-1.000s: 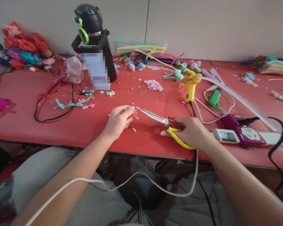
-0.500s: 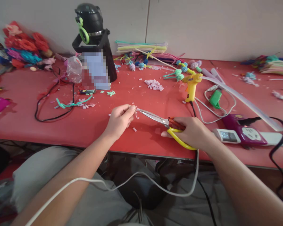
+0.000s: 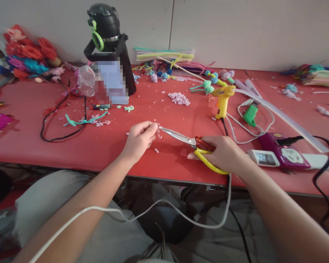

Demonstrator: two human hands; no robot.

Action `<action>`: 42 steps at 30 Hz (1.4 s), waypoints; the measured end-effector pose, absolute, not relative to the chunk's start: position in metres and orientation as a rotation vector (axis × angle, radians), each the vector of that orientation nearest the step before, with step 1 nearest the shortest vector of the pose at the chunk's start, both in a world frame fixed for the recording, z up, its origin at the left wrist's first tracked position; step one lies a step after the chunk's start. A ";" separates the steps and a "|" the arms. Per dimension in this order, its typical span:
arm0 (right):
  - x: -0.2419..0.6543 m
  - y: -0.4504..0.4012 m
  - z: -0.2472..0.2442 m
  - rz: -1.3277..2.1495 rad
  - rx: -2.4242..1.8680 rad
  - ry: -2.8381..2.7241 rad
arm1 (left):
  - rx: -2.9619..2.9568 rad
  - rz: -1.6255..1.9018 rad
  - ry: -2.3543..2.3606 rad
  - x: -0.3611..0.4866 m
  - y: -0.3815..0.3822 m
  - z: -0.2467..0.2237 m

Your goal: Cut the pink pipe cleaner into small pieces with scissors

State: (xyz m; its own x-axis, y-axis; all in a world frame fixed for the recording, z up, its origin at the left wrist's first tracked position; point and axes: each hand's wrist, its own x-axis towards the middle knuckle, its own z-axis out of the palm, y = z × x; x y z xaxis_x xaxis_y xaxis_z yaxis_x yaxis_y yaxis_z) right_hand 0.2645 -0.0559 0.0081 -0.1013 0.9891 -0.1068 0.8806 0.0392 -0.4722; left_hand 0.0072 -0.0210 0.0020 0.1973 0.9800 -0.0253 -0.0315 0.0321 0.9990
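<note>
My left hand (image 3: 140, 140) is pinched closed around a small pale pink piece (image 3: 160, 128), mostly hidden by the fingertips. My right hand (image 3: 220, 153) grips scissors (image 3: 181, 136) with one yellow and one red-orange handle. The blades look nearly closed, and their tips are at the pink piece beside my left fingertips. Tiny pink scraps lie on the red table (image 3: 164, 166) under the tips. Farther back is a pile of short pale pink pieces (image 3: 179, 98).
A black bottle (image 3: 128, 73) and clear plastic cup (image 3: 86, 81) stand at back left. A yellow glue gun (image 3: 222, 104) stands right of centre. Purple power strip (image 3: 289, 155) at right. A white cable (image 3: 164, 201) loops across my lap.
</note>
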 end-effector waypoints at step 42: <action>0.264 -0.055 0.009 0.630 -1.922 -2.048 | 1.293 1.094 1.047 0.007 -0.021 0.001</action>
State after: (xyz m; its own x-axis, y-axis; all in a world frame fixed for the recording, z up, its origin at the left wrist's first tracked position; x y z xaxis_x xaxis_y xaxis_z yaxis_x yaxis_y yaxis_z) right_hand 0.2636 -0.0550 0.0086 -0.0890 0.9908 -0.1022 0.8769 0.0293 -0.4798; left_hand 0.0073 -0.0208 0.0009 0.1856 0.9824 0.0218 -0.0207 -0.0182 0.9996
